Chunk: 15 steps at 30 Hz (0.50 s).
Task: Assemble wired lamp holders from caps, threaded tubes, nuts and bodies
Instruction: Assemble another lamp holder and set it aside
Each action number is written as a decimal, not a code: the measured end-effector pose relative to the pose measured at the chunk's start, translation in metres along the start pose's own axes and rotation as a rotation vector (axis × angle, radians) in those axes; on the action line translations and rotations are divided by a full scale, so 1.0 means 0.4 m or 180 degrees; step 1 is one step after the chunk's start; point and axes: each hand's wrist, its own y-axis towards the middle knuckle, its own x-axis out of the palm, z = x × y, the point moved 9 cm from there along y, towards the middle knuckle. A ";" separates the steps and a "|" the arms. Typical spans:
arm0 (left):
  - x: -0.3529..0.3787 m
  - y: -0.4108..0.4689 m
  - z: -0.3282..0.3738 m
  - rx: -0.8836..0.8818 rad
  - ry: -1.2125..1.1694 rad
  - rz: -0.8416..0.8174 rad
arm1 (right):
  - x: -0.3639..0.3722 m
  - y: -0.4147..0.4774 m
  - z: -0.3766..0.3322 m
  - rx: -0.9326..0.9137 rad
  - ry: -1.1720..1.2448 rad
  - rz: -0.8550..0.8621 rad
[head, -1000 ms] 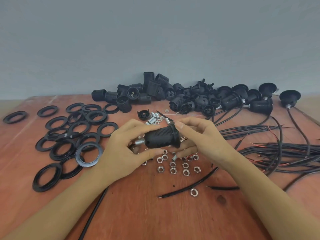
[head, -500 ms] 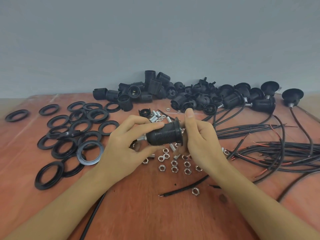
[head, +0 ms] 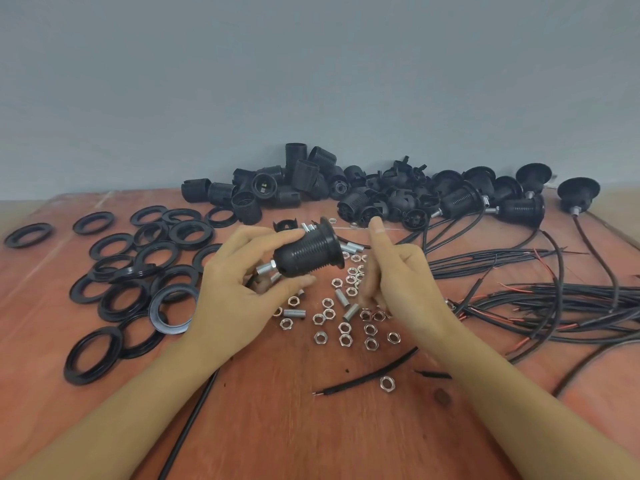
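Observation:
My left hand (head: 235, 285) grips a black threaded lamp holder (head: 308, 252) above the table, its flanged ring pointing right and a short metal threaded tube (head: 266, 269) sticking out of its left end. My right hand (head: 398, 275) hovers just right of the holder, apart from it, fingers loosely curled and blurred, holding nothing. Loose metal nuts (head: 344, 329) and threaded tubes (head: 294, 313) lie scattered on the table below both hands. A black cable (head: 194, 417) runs down under my left forearm.
Several black rings (head: 138, 271) cover the left of the wooden table (head: 311, 427). A pile of black bodies and caps (head: 311, 185) sits at the back by the wall. Finished holders (head: 519, 209) and black wires (head: 554, 299) fill the right side.
My right hand has let go of the holder's ring and drawn off to the right. My left hand has tilted the holder so its flange points up and right.

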 end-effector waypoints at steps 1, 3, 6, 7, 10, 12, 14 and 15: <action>-0.003 0.002 -0.001 -0.0027 -0.0002 0.0019 | -0.012 0.002 -0.002 -0.0010 0.0029 0.0128; -0.005 0.002 -0.004 -0.0078 -0.0007 0.0018 | -0.014 0.004 -0.001 0.0038 0.0082 0.0138; -0.003 -0.001 0.003 -0.0035 0.0010 -0.0017 | 0.033 0.000 0.011 0.0250 0.0309 -0.0376; -0.004 -0.001 0.005 -0.0015 0.0010 -0.0008 | 0.036 -0.002 0.014 0.0249 0.0361 -0.0415; -0.009 0.003 0.000 -0.0067 -0.0039 0.0032 | -0.008 0.004 0.007 0.0074 0.0315 0.0020; -0.007 0.003 -0.001 -0.0073 -0.0018 0.0009 | -0.021 0.007 0.006 0.0074 0.0309 0.0140; -0.004 0.002 -0.001 -0.0030 0.0000 -0.0008 | 0.003 0.005 0.007 0.0099 0.0290 -0.0112; -0.002 0.001 -0.002 -0.0013 -0.0007 -0.0018 | 0.021 0.000 0.006 0.0102 0.0288 -0.0303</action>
